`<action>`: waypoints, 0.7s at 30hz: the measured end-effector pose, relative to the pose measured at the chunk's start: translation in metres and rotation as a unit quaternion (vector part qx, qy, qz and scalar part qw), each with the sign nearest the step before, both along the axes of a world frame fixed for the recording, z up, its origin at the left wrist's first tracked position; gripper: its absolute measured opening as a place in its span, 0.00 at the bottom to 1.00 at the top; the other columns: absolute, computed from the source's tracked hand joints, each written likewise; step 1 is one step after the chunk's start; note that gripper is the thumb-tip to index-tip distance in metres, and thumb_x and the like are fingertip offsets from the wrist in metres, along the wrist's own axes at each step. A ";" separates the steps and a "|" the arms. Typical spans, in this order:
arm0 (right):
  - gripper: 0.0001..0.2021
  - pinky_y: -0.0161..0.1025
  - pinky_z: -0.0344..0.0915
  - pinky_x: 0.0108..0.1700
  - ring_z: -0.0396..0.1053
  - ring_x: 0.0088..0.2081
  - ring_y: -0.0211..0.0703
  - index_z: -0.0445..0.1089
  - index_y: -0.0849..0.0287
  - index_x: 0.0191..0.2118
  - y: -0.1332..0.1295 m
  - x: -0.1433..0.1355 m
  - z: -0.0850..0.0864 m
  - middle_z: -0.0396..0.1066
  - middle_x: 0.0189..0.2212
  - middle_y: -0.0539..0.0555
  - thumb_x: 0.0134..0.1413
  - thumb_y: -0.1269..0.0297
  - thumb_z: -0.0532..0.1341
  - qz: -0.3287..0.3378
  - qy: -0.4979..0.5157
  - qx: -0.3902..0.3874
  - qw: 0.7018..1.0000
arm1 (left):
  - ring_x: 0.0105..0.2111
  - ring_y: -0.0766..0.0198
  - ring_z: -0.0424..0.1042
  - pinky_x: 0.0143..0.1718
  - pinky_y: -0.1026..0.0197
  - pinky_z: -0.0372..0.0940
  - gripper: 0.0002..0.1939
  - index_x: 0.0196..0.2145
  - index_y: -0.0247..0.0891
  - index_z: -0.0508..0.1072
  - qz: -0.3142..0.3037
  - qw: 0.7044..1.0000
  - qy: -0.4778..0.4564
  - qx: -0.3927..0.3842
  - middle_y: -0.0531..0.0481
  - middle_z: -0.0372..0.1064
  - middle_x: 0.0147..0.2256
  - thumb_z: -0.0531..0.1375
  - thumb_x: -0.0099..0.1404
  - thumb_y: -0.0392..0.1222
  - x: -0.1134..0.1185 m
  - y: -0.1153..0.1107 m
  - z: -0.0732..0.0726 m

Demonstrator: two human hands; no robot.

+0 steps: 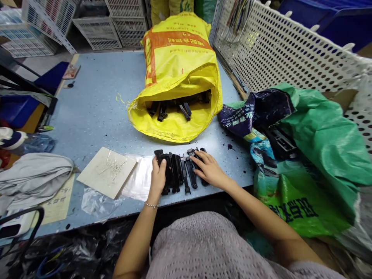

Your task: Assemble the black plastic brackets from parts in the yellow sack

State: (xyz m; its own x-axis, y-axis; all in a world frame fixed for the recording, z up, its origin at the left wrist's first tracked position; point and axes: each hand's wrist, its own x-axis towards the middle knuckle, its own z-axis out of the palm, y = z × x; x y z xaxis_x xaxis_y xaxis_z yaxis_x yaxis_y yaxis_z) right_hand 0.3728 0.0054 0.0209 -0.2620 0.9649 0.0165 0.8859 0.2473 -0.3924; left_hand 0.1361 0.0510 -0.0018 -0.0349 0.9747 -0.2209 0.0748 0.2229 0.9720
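Several long, narrow black plastic parts [175, 172] lie side by side in a row at the table's near edge. My left hand [158, 178] grips the left end of the row, thumb on top; its other fingers are partly hidden. Over the right end rests my right hand [211, 169], fingers spread and touching the parts there. Between the hands, a few pieces [191, 173] lie slightly apart from one another. Beyond them a yellow woven sack [180, 69] lies on its side, its mouth facing me, with more black parts [183, 111] inside.
A pale square board [108, 170] with small clear bits on it lies left, beside clear plastic bags [136, 174]. Grey cloth [35, 176] and a bottle [37, 143] are farther left. At right stand a green sack [322, 131] holding black parts and a white perforated panel [285, 46].
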 end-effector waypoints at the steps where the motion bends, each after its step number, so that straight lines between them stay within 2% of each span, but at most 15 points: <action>1: 0.26 0.60 0.50 0.64 0.47 0.67 0.59 0.57 0.52 0.66 -0.002 0.010 -0.005 0.51 0.67 0.60 0.64 0.61 0.56 -0.010 -0.017 -0.004 1.000 | 0.59 0.54 0.62 0.63 0.51 0.54 0.28 0.59 0.43 0.60 -0.008 1.000 -0.003 -0.012 0.44 0.65 0.56 0.56 0.67 0.57 0.003 -0.003 -0.006; 3: 0.26 0.60 0.51 0.64 0.47 0.67 0.58 0.56 0.52 0.67 -0.005 0.029 -0.014 0.50 0.68 0.59 0.64 0.63 0.54 -0.034 -0.038 -0.008 0.999 | 0.61 0.56 0.60 0.64 0.52 0.51 0.28 0.60 0.42 0.59 -0.014 1.000 -0.013 -0.016 0.44 0.62 0.59 0.55 0.68 0.57 0.010 -0.010 -0.014; 6: 0.26 0.60 0.51 0.64 0.47 0.67 0.58 0.56 0.54 0.67 -0.006 0.051 -0.020 0.49 0.68 0.59 0.65 0.63 0.53 -0.045 -0.042 -0.004 0.998 | 0.62 0.57 0.58 0.65 0.54 0.49 0.28 0.59 0.43 0.60 -0.008 1.000 -0.025 -0.008 0.45 0.60 0.60 0.57 0.67 0.57 0.017 -0.014 -0.016; 8: 0.25 0.60 0.51 0.65 0.46 0.68 0.59 0.58 0.54 0.66 -0.008 0.061 -0.016 0.50 0.68 0.60 0.65 0.61 0.53 -0.036 -0.024 -0.001 0.999 | 0.58 0.57 0.64 0.62 0.54 0.57 0.27 0.57 0.44 0.62 0.011 0.997 -0.074 -0.032 0.45 0.64 0.56 0.58 0.65 0.58 0.015 -0.013 -0.012; 10: 0.24 0.61 0.51 0.65 0.47 0.68 0.59 0.60 0.54 0.65 -0.012 0.061 -0.008 0.53 0.66 0.61 0.65 0.59 0.53 -0.055 0.021 0.022 0.998 | 0.48 0.59 0.73 0.53 0.55 0.66 0.25 0.54 0.45 0.64 0.039 0.985 -0.150 -0.074 0.48 0.69 0.48 0.59 0.64 0.58 0.011 -0.011 -0.007; 13: 0.22 0.57 0.56 0.63 0.59 0.62 0.55 0.61 0.55 0.63 -0.022 0.034 0.011 0.61 0.61 0.63 0.66 0.59 0.53 -0.098 0.152 0.039 0.983 | 0.34 0.64 0.75 0.44 0.57 0.71 0.21 0.50 0.45 0.65 0.083 0.958 -0.250 -0.110 0.53 0.70 0.37 0.60 0.64 0.57 0.013 -0.012 0.003; 15: 0.24 0.55 0.62 0.59 0.67 0.56 0.54 0.59 0.53 0.65 -0.029 0.000 0.020 0.64 0.59 0.62 0.65 0.57 0.56 -0.077 0.252 -0.022 0.964 | 0.33 0.64 0.74 0.43 0.56 0.71 0.21 0.50 0.45 0.64 0.115 0.946 -0.285 -0.105 0.53 0.69 0.35 0.59 0.65 0.56 0.022 -0.019 0.012; 18: 0.31 0.54 0.65 0.56 0.68 0.55 0.56 0.57 0.52 0.65 -0.033 -0.048 0.023 0.66 0.58 0.61 0.58 0.54 0.63 -0.028 0.354 -0.123 0.926 | 0.41 0.62 0.74 0.48 0.54 0.69 0.24 0.56 0.49 0.59 0.111 0.952 -0.278 -0.058 0.50 0.71 0.43 0.55 0.67 0.58 0.029 -0.031 0.022; 20: 0.30 0.51 0.69 0.50 0.72 0.50 0.55 0.62 0.54 0.62 -0.030 -0.063 0.017 0.71 0.52 0.60 0.55 0.53 0.65 -0.044 0.409 -0.179 0.894 | 0.51 0.59 0.70 0.54 0.53 0.65 0.25 0.59 0.50 0.59 0.055 0.979 -0.195 0.006 0.47 0.67 0.52 0.53 0.69 0.58 0.017 -0.038 0.022; 21: 0.28 0.49 0.70 0.46 0.74 0.45 0.53 0.64 0.56 0.60 -0.028 -0.065 0.013 0.74 0.46 0.59 0.55 0.52 0.65 -0.065 0.440 -0.210 0.871 | 0.56 0.57 0.66 0.58 0.52 0.62 0.24 0.59 0.48 0.62 0.025 0.992 -0.118 0.043 0.46 0.65 0.55 0.53 0.69 0.58 0.006 -0.041 0.019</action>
